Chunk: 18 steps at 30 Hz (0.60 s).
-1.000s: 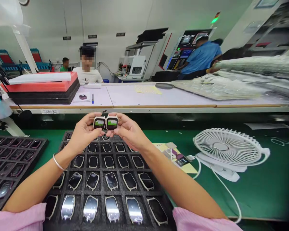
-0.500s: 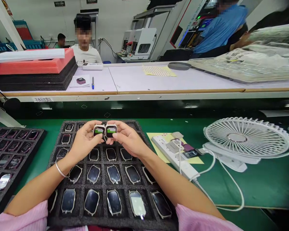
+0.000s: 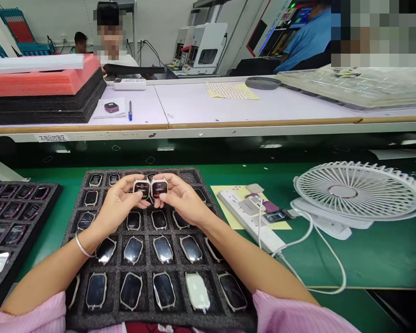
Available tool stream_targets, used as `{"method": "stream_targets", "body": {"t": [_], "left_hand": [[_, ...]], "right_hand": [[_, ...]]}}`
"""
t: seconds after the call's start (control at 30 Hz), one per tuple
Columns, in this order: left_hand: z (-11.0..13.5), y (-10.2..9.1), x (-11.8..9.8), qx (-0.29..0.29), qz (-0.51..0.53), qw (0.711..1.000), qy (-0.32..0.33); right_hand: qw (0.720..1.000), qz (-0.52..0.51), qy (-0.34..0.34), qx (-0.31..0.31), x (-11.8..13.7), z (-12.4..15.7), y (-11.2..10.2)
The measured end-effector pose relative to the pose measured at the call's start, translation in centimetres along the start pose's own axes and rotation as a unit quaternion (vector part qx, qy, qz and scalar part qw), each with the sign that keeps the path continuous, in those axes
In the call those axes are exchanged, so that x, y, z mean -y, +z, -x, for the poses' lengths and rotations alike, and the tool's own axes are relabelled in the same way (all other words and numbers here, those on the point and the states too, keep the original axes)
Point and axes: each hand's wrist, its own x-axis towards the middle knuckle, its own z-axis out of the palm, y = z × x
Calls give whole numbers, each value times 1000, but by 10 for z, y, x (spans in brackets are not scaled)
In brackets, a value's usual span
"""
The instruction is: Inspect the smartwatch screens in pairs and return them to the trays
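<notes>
In the head view my left hand [image 3: 119, 203] is closed around a smartwatch body [image 3: 142, 188], its thumb on the lower edge of the lit screen. Beside it, my right hand [image 3: 182, 199] grips a second smartwatch body [image 3: 159, 188] the same way. The two light-framed watches are side by side, screens facing me, showing dark pages with small text and coloured marks. Both are held above a black foam tray [image 3: 149, 320], whose compartments hold several strapless watch bodies [image 3: 163, 249]. My hands and forearms hide some compartments.
Another foam tray [image 3: 21, 226] with purple-framed watches lies at left. To the right are a power strip [image 3: 249, 222] with cables and a white fan [image 3: 357, 194]. A raised shelf [image 3: 194, 104] carries stacked foam [image 3: 41, 83] and a pen [image 3: 130, 111]. A person [image 3: 113, 51] sits behind it.
Both watch screens have gone from a display with a green band to darker text pages. My hands keep hold of the watches. The camera view has shifted slightly. A dark object now appears before the person opposite.
</notes>
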Motion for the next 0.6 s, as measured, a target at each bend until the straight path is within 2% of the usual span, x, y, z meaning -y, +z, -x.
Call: {"method": "stream_targets", "body": {"t": [0.17, 0.37, 0.47, 0.6], "left_hand": [[0, -3, 1, -12, 45, 997, -53], [6, -2, -5, -9, 59, 995, -75], [22, -2, -22, 33, 70, 994, -71], [61, -6, -47, 148, 102, 980, -82]], "right_hand": [[999, -33, 29, -11, -6, 0, 0], [988, -114, 100, -31, -2, 4, 4], [981, -152, 122, -7, 18, 19, 11], [967, -190, 151, 77, 57, 55, 24]]}}
